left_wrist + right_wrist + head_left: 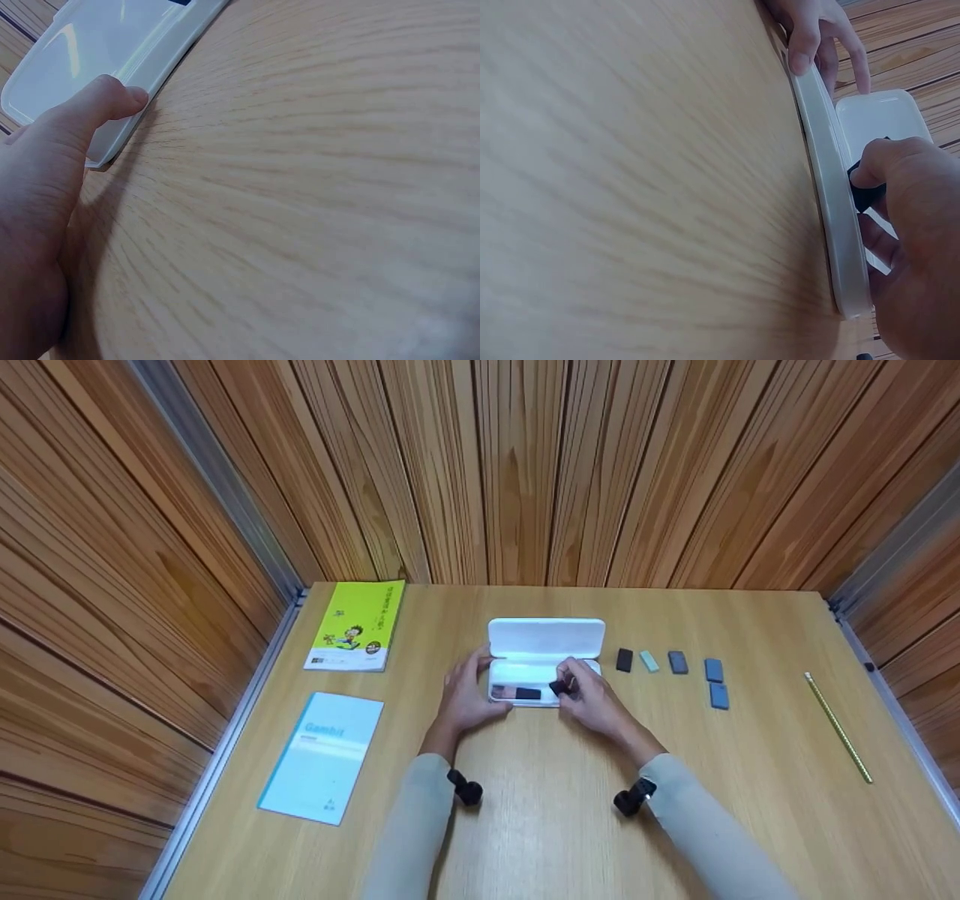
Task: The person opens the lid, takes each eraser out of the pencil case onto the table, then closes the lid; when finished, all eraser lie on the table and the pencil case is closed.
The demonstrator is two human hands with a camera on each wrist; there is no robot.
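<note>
- White case (546, 640): dark piece (528, 694) in!
- Right hand (594, 703) pinches black block (559, 688)
- Left hand (466, 697) grips case's left edge
- Five blocks (678, 662) still out, toward table's (540, 817) right edge

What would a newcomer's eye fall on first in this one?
Probably the open white case mid-table, its left end gripped by the left hand, while the right hand pinches a black block at its right part. Next, likely the bright yellow-green book in the far left corner.
</note>
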